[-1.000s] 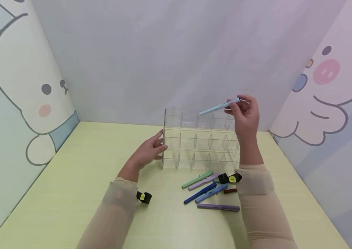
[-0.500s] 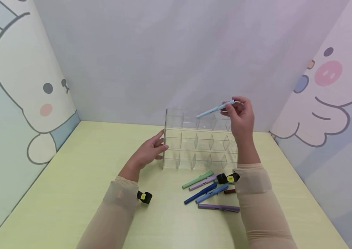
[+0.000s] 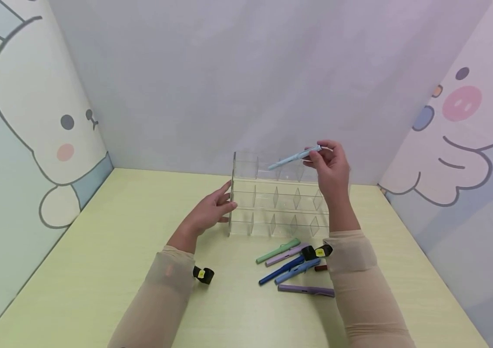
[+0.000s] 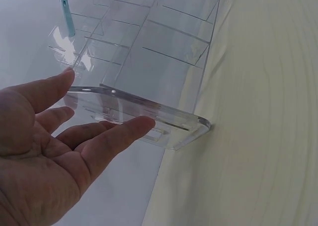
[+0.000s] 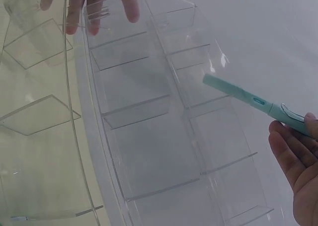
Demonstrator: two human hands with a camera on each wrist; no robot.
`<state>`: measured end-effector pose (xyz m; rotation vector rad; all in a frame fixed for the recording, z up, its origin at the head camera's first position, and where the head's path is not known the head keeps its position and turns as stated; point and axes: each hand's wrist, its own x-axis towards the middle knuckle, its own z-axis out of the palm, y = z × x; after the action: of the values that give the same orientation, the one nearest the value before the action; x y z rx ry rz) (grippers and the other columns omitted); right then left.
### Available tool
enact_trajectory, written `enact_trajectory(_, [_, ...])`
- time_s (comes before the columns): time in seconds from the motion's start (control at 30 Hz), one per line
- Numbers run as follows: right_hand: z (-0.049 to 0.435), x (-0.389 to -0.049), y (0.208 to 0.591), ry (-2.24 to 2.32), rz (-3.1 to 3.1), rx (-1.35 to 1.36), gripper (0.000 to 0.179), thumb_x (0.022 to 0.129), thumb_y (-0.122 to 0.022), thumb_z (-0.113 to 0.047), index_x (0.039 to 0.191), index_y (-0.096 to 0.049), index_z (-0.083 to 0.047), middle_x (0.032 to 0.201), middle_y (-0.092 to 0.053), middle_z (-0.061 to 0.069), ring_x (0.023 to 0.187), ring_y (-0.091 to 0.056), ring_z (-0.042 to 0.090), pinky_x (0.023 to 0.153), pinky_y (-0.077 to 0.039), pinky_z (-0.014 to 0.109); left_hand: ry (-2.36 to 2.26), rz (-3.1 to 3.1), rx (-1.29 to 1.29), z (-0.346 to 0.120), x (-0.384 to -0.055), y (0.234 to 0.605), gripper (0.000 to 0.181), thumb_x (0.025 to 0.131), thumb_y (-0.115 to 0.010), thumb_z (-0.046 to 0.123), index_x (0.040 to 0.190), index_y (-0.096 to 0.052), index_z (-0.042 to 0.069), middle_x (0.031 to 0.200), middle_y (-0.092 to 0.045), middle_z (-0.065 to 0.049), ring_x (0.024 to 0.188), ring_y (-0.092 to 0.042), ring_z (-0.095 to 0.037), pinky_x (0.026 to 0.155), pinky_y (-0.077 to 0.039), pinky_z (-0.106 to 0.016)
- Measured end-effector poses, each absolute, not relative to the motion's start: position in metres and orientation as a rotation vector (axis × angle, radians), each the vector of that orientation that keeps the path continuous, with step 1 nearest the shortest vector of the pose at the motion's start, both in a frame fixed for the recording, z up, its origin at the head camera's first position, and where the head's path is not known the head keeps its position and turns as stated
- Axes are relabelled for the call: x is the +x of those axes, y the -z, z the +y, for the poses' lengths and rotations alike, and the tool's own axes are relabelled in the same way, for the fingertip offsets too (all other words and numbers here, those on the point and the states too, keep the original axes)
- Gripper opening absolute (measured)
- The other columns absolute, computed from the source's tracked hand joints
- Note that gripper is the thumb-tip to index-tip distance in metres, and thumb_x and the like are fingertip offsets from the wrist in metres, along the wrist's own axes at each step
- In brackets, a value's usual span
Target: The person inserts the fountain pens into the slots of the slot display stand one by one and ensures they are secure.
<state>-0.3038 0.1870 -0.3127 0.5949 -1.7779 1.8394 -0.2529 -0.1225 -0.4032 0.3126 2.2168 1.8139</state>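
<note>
My right hand (image 3: 334,169) pinches a light blue capped pen (image 3: 294,158) near its clip end. The pen slants down to the left, its free end close over the top tier of a clear acrylic display rack (image 3: 265,199). In the right wrist view, the pen (image 5: 238,93) overlaps the upper compartments, its clip beside the thumb. My left hand (image 3: 209,210) is against the rack's left side. In the left wrist view, that hand (image 4: 64,141) has its fingers extended and spread along the side panel (image 4: 144,107).
Several capped pens lie on the table before the rack: a green pen (image 3: 277,251), a lilac pen (image 3: 287,254), a dark blue pen (image 3: 278,271), a mid-blue pen (image 3: 296,271) and a purple pen (image 3: 305,290). A dark red pen (image 3: 321,268) is partly hidden by the right sleeve.
My right hand has moved left and slightly down with the light blue pen, bringing the pen's tip nearer the rack's top tier. The left hand stays at the rack's side.
</note>
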Motion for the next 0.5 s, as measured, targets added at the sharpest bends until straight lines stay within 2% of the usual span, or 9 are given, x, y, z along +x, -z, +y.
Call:
enact_trajectory(0.2, [0.187, -0.303, 0.3156, -1.818, -1.833, 0.575, 0.026, 0.095, -0.064, -0.013, 0.119, -0.055, -0.006, 0.104, -0.072, 0.012, 0.09, -0.073, 0.021, 0.079, -0.06, 0.03, -1.816, 2.208, 0.313, -0.1217, -0.2533, 0.4036, 0.07, 0.1, -0.059, 0.031, 0.152, -0.016, 0.052, 0.161, -0.027, -0.005, 0.136, -0.048, -0.026, 0.099, -0.051, -0.047])
enact_trajectory(0.5, [0.1867, -0.3028, 0.3164, -1.757, -1.907, 0.56, 0.023, 0.097, -0.061, -0.015, 0.119, -0.056, -0.008, 0.111, -0.07, 0.019, 0.093, -0.072, 0.017, 0.082, -0.059, 0.028, -1.817, 2.21, 0.319, -0.1207, -0.2533, 0.4036, 0.069, 0.101, -0.058, 0.028, 0.151, -0.017, 0.052, 0.16, -0.029, -0.004, 0.135, -0.049, -0.026, 0.099, -0.051, -0.047])
